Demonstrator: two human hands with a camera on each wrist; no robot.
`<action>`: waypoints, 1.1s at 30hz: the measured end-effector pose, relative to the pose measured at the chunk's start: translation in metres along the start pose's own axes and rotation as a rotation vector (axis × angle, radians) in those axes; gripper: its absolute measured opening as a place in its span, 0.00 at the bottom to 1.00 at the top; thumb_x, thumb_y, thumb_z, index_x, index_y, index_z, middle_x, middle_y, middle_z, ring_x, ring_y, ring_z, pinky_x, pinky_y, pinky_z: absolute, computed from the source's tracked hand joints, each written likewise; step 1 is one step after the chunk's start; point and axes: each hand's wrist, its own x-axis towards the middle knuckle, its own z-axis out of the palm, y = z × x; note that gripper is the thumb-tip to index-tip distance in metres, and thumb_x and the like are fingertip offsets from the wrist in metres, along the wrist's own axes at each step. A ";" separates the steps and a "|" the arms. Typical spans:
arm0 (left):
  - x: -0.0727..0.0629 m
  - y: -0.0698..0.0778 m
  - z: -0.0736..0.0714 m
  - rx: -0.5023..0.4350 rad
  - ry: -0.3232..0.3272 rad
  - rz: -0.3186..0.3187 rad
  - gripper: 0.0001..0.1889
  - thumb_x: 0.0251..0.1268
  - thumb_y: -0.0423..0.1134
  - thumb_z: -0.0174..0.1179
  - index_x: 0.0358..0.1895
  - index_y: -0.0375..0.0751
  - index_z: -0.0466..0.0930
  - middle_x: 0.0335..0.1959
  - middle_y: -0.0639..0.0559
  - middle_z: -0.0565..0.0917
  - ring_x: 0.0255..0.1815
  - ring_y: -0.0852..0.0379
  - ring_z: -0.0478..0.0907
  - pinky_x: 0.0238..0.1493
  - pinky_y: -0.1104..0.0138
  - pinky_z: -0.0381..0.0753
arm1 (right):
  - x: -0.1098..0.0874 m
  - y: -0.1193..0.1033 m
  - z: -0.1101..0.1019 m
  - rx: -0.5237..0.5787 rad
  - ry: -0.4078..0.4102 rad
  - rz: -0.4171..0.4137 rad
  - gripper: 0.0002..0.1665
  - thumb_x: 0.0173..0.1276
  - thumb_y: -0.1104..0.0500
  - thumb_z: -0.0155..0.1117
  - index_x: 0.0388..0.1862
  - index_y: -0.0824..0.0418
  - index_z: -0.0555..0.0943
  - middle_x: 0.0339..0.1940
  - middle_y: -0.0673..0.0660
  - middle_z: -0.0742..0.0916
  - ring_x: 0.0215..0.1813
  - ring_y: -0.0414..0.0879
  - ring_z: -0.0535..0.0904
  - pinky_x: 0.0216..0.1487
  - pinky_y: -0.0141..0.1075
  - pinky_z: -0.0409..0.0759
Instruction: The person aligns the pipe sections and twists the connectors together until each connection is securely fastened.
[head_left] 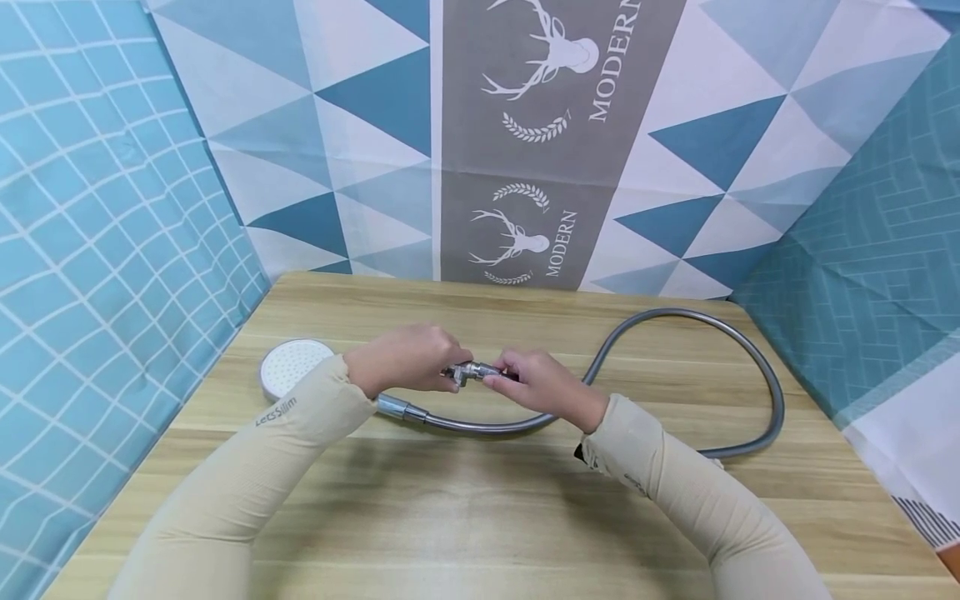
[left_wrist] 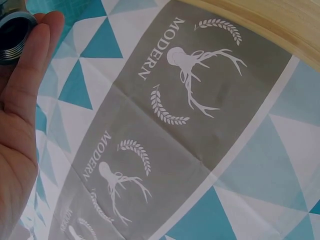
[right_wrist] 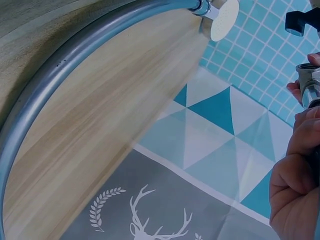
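In the head view, a small chrome pipe fitting (head_left: 470,372) is held above the wooden table between both hands. My left hand (head_left: 412,358) grips its left part with curled fingers. On the other side, my right hand (head_left: 542,387) pinches its right end, where a dark piece shows; whether that is a separate part I cannot tell. A round threaded opening of the fitting (left_wrist: 15,37) faces out beside the fingers in the left wrist view. The right wrist view shows the fitting (right_wrist: 307,82) at the right edge, with fingers of both hands around it.
A white-faced shower head (head_left: 294,365) lies at the left, its handle partly behind my left forearm. From it a grey metallic hose (head_left: 772,375) runs below my hands and loops right, passing under my right sleeve. Patterned sheets (head_left: 375,125) stand behind and beside the wooden table (head_left: 450,517).
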 end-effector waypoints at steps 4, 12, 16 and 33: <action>-0.001 0.001 -0.001 0.010 0.000 0.004 0.09 0.54 0.37 0.71 0.29 0.40 0.79 0.21 0.57 0.77 0.21 0.63 0.73 0.28 0.71 0.75 | 0.000 -0.002 0.001 -0.032 -0.023 0.023 0.08 0.71 0.61 0.58 0.34 0.66 0.78 0.19 0.46 0.72 0.19 0.33 0.61 0.21 0.29 0.63; -0.001 0.002 -0.003 0.005 0.021 0.025 0.08 0.53 0.35 0.71 0.30 0.38 0.80 0.21 0.56 0.78 0.21 0.64 0.73 0.28 0.73 0.75 | -0.004 -0.001 0.004 -0.093 0.036 -0.029 0.23 0.61 0.61 0.69 0.50 0.69 0.70 0.17 0.48 0.76 0.17 0.32 0.63 0.18 0.26 0.65; 0.001 0.002 -0.005 -0.004 0.036 0.036 0.08 0.52 0.33 0.71 0.29 0.39 0.79 0.20 0.57 0.77 0.21 0.64 0.71 0.27 0.74 0.75 | -0.004 0.003 0.006 -0.154 0.137 -0.187 0.16 0.58 0.67 0.70 0.40 0.67 0.72 0.20 0.51 0.81 0.18 0.32 0.65 0.17 0.25 0.65; 0.003 0.001 -0.003 0.030 0.033 0.020 0.09 0.51 0.35 0.72 0.28 0.40 0.79 0.20 0.58 0.76 0.20 0.64 0.71 0.27 0.73 0.74 | -0.002 0.008 0.004 -0.143 0.157 -0.251 0.09 0.57 0.66 0.71 0.31 0.66 0.77 0.23 0.52 0.83 0.19 0.33 0.64 0.19 0.25 0.65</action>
